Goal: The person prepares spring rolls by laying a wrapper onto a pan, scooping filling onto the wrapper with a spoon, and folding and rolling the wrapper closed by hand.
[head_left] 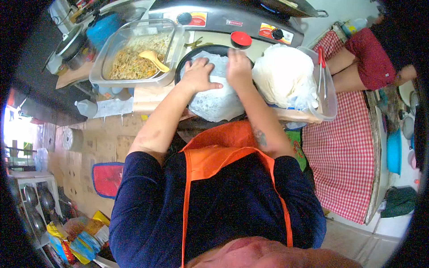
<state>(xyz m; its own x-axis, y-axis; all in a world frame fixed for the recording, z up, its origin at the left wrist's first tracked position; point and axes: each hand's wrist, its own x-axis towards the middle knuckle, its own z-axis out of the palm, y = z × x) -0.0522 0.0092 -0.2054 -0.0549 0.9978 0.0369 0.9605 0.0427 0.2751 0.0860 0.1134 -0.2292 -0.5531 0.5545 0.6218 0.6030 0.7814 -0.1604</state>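
A thin, whitish round wrapper sheet (pixel 215 103) lies over a dark round pan or tray (pixel 181 67) in front of me. My left hand (pixel 199 76) rests on the sheet's left part, fingers spread and thumb pointing right. At the sheet's upper right edge is my right hand (pixel 239 68), its fingers smeared by motion. To the left, a clear plastic container (pixel 96 73) holds shredded bean sprout filling (pixel 129 62) and a yellow spoon (pixel 154 60). On the right, a pile of white wrappers (pixel 286 71) sits in a plastic tub (pixel 330 100).
Behind the pan stand a small red bowl (pixel 241 39) and a gas stove (pixel 223 22). Red-handled tongs (pixel 322 76) lean in the tub. Another person's legs (pixel 346 73) are at the right, by a red checked cloth (pixel 339 152). A wooden board (pixel 147 98) lies under the containers.
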